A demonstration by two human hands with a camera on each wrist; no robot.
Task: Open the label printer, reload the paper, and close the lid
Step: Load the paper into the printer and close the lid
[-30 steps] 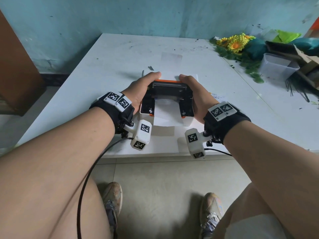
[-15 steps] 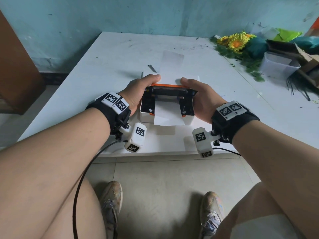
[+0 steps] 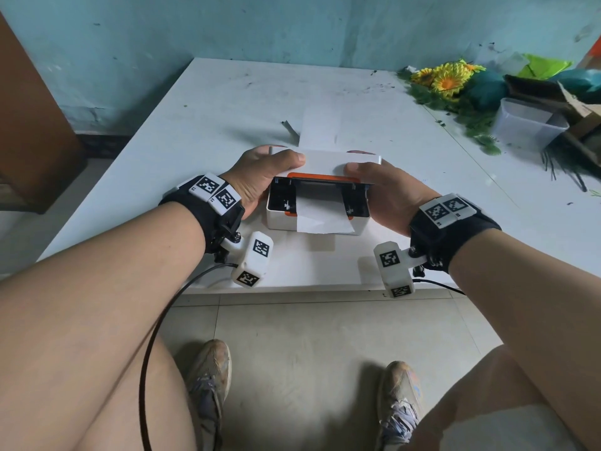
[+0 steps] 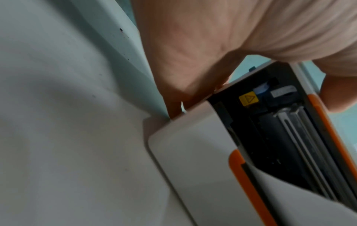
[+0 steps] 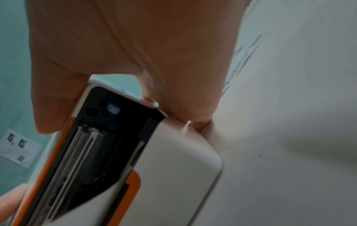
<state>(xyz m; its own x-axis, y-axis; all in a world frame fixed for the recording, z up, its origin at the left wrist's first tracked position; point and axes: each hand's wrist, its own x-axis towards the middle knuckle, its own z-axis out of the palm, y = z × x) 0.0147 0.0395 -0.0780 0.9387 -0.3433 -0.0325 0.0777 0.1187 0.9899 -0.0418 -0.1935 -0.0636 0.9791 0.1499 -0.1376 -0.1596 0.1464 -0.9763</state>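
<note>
Near the front edge of the white counter [image 3: 162, 151] sits the label printer [image 3: 317, 203], white with orange trim, and both hands are on it. The left hand [image 3: 260, 180] wraps the left side with the thumb over the top of the lid [image 3: 325, 161]; the right hand [image 3: 387, 193] does the same on the other side. So both are gripping the lid, not hanging loose.

The lid is partway down. You can see the black insides and the metal bar through the gap in both wrist views. The paper [image 3: 320, 216] is already threaded and its end sticks out over the front. A longer strip [image 3: 320, 128] runs out behind the printer onto the counter.

My read: reload is done, and this is the closing step. Next it probably needs an even push on both corners until it latches, with the paper kept straight in the slot so it doesn't get pinched crooked.

Writing-wise, not much. There's a yellow sticker with a warning triangle [image 4: 248, 98] inside, and no brand name I can spot. A slip with printed text [image 5: 245, 61] lies beside the printer, too blurry to read. The square code tags [image 3: 214, 193] on the wrist straps are just patterns.
</note>
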